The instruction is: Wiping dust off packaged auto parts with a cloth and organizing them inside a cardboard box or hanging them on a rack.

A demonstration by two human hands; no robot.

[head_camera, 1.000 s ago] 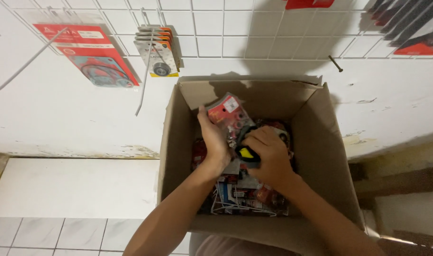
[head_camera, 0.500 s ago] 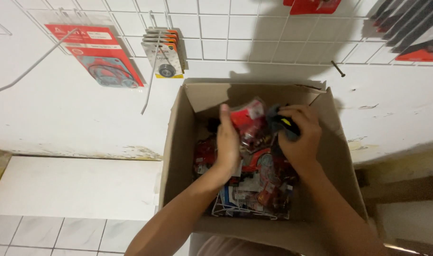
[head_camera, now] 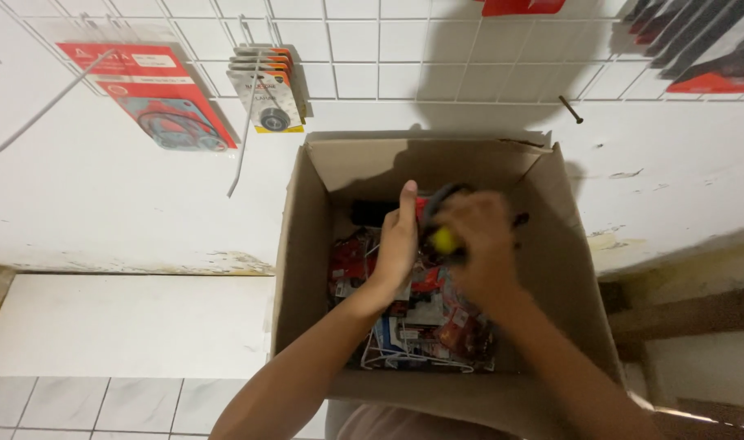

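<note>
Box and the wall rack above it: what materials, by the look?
Box: brown corrugated cardboard, matte; folded flaps and a torn rim edge show it. Wall rack: white wire grid, likely painted or coated metal; thin straight rods and hooks holding carded packs. The coating type can't be told.

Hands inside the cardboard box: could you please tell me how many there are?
2. The left hand is open over the red packets at centre-left; the right hand, blurred, grips a black and yellow item beside it. No others show.
</note>
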